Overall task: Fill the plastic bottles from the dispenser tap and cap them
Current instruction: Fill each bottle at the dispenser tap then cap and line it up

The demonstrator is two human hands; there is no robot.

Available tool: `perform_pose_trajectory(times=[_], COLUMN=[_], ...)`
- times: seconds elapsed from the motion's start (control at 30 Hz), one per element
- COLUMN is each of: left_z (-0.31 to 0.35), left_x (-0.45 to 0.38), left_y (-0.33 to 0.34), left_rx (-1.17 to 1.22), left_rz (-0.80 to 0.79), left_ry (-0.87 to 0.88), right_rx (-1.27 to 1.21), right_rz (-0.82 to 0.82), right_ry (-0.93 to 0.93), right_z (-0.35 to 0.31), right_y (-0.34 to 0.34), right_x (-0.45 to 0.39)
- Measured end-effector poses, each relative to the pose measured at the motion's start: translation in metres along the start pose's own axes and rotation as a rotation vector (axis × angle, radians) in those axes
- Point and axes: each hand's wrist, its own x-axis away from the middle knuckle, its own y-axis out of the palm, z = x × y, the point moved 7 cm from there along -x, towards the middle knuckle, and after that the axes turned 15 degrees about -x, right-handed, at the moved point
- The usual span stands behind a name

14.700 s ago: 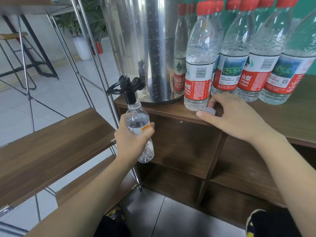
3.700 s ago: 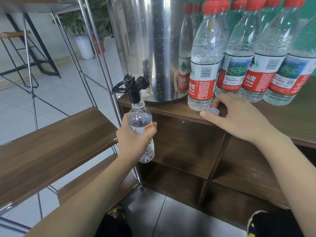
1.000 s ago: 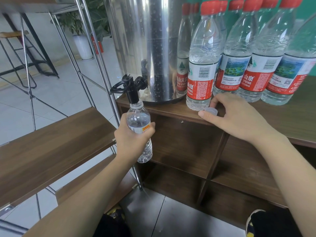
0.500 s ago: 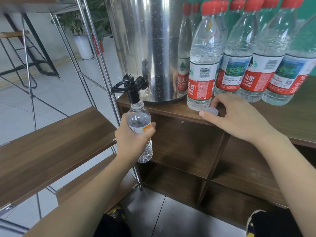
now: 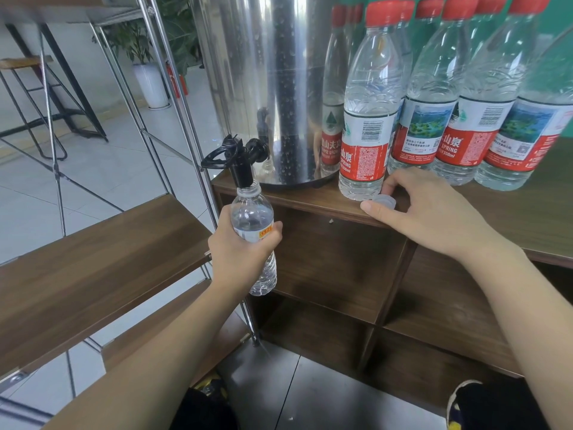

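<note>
A: Small bottle (image 5: 254, 218) first: where does it sit in the head view?

B: Upright under the black tap (image 5: 237, 161) of the steel dispenser (image 5: 273, 88), its open mouth right at the spout. The left hand (image 5: 240, 252) grips it around the middle, fingers wrapped over the label, arm reaching up from below. The bottle hangs in the air beside the cabinet (image 5: 325, 200), with nothing under it.

A: And the other hand?

B: The right hand (image 5: 428, 212) rests on the cabinet's top, fingers lightly bent around a pale cap (image 5: 384, 201). The thumb lies along the edge, a finger behind the cap. Whether it pinches the cap or only touches it, I cannot tell. The cap sits just beside the nearest red-capped bottle (image 5: 367, 119), one of a row standing to the dispenser's right.

A: What could go wrong?

B: I'd guess overflow. The water looks high in the bottle, though the clear plastic makes the level hard to read, and if flow continues it could spill over the fingers onto the floor. A squeeze on the thin wall could push water out too. Lowering the bottle carelessly might tilt it and slosh. And the cap lies near the edge, so a nudge could knock it off.
</note>
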Motion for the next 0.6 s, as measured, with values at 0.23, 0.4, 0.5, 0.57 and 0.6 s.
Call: perform_pose_trajectory(times=[0.23, 0.4, 0.5, 0.57, 0.6], left_z=[0.0011, 0.0004, -0.0006, -0.0002, 0.0001], left_x=[-0.0001, -0.0011, -0.0011, -0.0005, -0.0004], left_y=[-0.0002, 0.0009, 0.0008, 0.0001, 0.0000], left_rx=[-0.003, -0.006, -0.005, -0.003, -0.001], left_rz=[0.000, 0.000, 0.001, 0.004, 0.005], left_ry=[0.002, 0.009, 0.005, 0.002, -0.001], right_rx=[-0.001, -0.001, -0.003, -0.002, -0.003], right_rz=[0.002, -0.001, 0.000, 0.003, 0.004], right_ry=[-0.003, -0.004, -0.005, -0.006, -0.007], right_z=[0.0002, -0.0008, -0.0009, 0.0003, 0.0012], right_y=[-0.0001, 0.0000, -0.0003, -0.0004, -0.0002], right_x=[-0.0002, 0.0002, 0.0005, 0.0003, 0.0002])
